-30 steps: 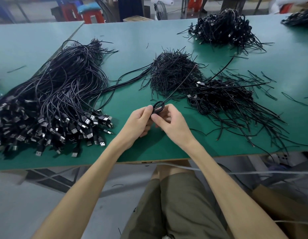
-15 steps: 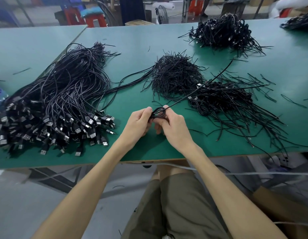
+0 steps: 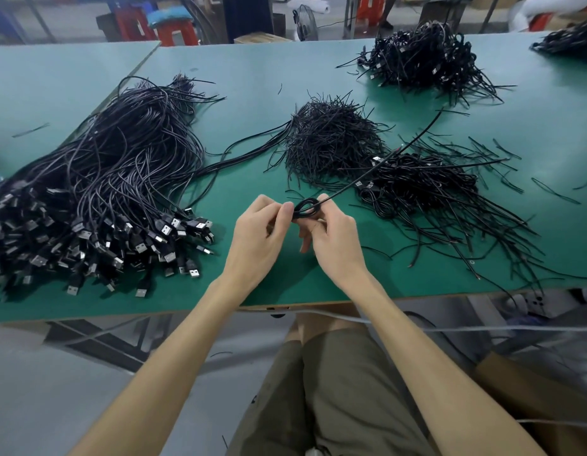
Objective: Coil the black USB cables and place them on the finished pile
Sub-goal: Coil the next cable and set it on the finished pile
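A small black cable coil (image 3: pixel 306 208) sits between my two hands above the green table (image 3: pixel 252 80). My left hand (image 3: pixel 259 240) pinches its left side with thumb and fingers. My right hand (image 3: pixel 333 238) grips its right side, and the cable's loose tail (image 3: pixel 384 159) runs up and right over the table. A big heap of uncoiled black USB cables (image 3: pixel 98 192) lies at the left, plugs toward me. A pile of coiled cables (image 3: pixel 420 182) lies just right of my hands.
A heap of short black ties (image 3: pixel 331 143) sits behind my hands. Two more cable piles lie at the far right (image 3: pixel 420 57) and at the far right corner (image 3: pixel 571 41). Loose strands spread toward the table's near right edge. Stools and a fan stand beyond the table.
The coil's loose tail has swung to the right and lower over the coiled pile while both hands kept hold of the coil at the same spot.
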A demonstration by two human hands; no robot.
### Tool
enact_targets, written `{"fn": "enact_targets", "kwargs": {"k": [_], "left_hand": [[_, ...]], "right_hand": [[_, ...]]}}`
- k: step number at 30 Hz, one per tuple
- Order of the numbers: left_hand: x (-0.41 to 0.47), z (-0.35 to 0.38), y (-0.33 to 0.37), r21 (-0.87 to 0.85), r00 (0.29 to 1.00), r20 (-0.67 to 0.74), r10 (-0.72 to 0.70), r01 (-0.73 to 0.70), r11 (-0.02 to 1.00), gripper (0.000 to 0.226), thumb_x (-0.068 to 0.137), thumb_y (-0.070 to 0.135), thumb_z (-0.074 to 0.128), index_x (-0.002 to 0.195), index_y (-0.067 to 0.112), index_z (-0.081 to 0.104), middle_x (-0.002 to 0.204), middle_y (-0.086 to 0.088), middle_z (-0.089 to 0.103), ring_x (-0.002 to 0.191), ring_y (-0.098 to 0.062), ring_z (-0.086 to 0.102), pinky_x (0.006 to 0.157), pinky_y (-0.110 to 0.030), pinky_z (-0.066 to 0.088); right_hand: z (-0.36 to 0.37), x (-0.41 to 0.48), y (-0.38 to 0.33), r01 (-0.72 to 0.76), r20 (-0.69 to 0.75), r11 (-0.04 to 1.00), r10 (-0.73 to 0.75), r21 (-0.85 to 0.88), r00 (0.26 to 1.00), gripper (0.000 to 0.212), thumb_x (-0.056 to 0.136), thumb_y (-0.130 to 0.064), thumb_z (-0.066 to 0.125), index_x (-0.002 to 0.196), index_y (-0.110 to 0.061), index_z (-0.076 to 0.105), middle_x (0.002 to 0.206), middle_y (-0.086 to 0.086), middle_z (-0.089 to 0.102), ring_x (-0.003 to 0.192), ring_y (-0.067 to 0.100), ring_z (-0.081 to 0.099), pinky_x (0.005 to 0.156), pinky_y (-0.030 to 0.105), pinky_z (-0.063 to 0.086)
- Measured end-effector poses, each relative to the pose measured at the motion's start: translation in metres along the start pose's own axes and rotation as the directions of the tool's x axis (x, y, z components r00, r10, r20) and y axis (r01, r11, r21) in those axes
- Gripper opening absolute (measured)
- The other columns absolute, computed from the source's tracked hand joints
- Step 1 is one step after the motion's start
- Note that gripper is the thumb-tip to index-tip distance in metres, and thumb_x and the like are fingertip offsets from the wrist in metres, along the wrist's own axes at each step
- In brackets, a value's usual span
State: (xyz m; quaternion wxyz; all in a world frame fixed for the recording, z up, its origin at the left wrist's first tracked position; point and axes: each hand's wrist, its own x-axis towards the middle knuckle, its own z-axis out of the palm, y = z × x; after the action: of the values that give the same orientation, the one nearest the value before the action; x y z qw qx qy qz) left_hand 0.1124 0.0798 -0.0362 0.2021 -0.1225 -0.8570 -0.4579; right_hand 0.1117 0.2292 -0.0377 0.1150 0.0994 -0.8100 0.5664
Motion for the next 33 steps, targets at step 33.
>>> {"fn": "enact_targets", "kwargs": {"k": [33], "left_hand": [[0.021,-0.022,0.042,0.388,0.967,0.252,0.037,-0.135,0.912,0.033,0.098,0.055,0.054,0.12,0.032,0.063,0.091,0.014,0.063,0.08,-0.012,0.056,0.072,-0.029,0.038]], "right_hand": [[-0.006,0.003,0.005,-0.086,0.054,0.952,0.073,0.294,0.996,0.008,0.097,-0.001,0.048,0.097,-0.003,0.056,0.069,0.006,0.064,0.043,0.034,0.059,0.051,0.033,0.045]]}}
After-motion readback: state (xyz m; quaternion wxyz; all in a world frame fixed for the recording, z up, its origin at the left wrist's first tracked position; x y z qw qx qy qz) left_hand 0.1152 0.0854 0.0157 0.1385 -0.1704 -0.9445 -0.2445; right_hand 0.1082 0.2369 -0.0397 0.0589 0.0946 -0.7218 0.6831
